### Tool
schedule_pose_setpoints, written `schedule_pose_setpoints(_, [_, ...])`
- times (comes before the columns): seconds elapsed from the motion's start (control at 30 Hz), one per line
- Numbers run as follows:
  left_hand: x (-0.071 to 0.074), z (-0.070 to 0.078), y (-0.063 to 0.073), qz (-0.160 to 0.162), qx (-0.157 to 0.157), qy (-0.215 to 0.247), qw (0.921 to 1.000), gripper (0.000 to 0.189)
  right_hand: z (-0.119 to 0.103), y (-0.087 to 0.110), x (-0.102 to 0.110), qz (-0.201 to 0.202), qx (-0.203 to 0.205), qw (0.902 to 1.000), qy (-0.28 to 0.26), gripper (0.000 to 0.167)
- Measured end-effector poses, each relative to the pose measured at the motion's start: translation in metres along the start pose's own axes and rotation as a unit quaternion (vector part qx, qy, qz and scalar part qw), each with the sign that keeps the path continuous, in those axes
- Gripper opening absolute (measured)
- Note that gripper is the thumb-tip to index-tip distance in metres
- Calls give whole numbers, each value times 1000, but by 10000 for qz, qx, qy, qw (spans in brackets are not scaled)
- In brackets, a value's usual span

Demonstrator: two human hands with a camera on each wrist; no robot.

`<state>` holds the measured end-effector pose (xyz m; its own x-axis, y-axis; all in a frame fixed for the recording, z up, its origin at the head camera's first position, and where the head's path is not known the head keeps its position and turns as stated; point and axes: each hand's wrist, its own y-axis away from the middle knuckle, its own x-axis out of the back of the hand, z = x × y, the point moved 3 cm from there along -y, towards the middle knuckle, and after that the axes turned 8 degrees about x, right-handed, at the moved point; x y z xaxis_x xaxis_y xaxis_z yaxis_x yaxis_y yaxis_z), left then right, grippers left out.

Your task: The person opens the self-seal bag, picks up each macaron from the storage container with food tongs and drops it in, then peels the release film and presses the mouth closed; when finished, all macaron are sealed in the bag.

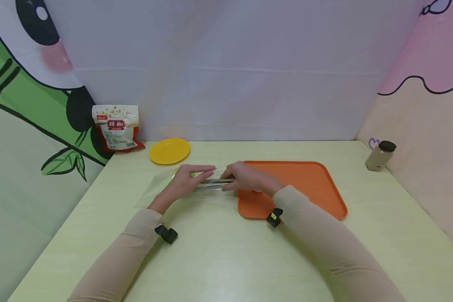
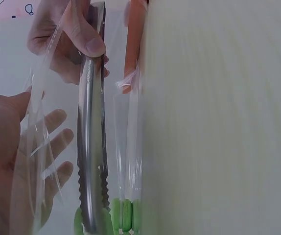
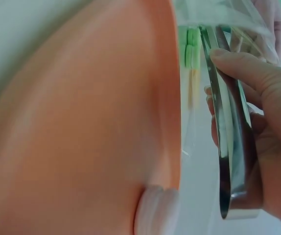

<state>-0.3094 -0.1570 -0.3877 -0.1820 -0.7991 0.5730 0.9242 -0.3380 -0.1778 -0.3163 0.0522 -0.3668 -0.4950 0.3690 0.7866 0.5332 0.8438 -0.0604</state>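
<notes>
My right hand (image 1: 245,175) grips a pair of metal tongs (image 3: 231,132) around its arms, thumb on one side and fingers on the other. The bowed end lies near the palm. At the toothed far end, green parts (image 2: 91,223) show through a clear plastic bag (image 1: 154,186). My left hand (image 1: 185,180) pinches the bag's film between thumb and fingers, to the left of the tongs. In the left wrist view, the film (image 2: 40,132) stretches upright in front of those fingers. More green pieces (image 3: 192,46) appear beside the tongs in the right wrist view.
An orange tray (image 1: 302,180) lies under and beyond my right wrist, with a pale round object (image 3: 157,210) at its edge. Behind stand a yellow plate (image 1: 170,151) and a red-and-white food pouch (image 1: 117,128). A black-lidded jar (image 1: 380,156) is at the far right.
</notes>
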Motion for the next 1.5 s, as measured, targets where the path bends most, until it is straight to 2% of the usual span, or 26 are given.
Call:
schedule_pose_setpoints(0.2, [0,3,1,22,-110,-40,9999,32,-4,-11,-10,-31,91,9999,-88,11])
schedule_pose_setpoints(0.37, [0,3,0,42,-13,-70,10000,32,-5,-17,-13,0,-85,10000,49,20])
schedule_pose_setpoints(0.5, [1,4,0,33,87,34,10000,31,-4,-22,-16,-47,-69,9997,239,30])
schedule_pose_setpoints(0.67, [2,4,0,30,57,74,10000,30,-2,-26,-18,-176,124,9993,299,27])
schedule_pose_setpoints(0.87, [2,4,1,41,41,39,10000,30,-3,-31,-19,-143,233,9993,257,33])
schedule_pose_setpoints(1.07, [1,3,2,-21,-125,295,9995,29,-5,-37,-25,-274,585,9978,125,20])
schedule_pose_setpoints(1.33, [-1,0,3,-106,-175,265,9994,30,-5,-40,-28,-165,457,9988,-25,30])
schedule_pose_setpoints(1.5, [0,2,2,-81,-167,240,9995,30,-4,-45,-29,-67,586,9983,-7,31])
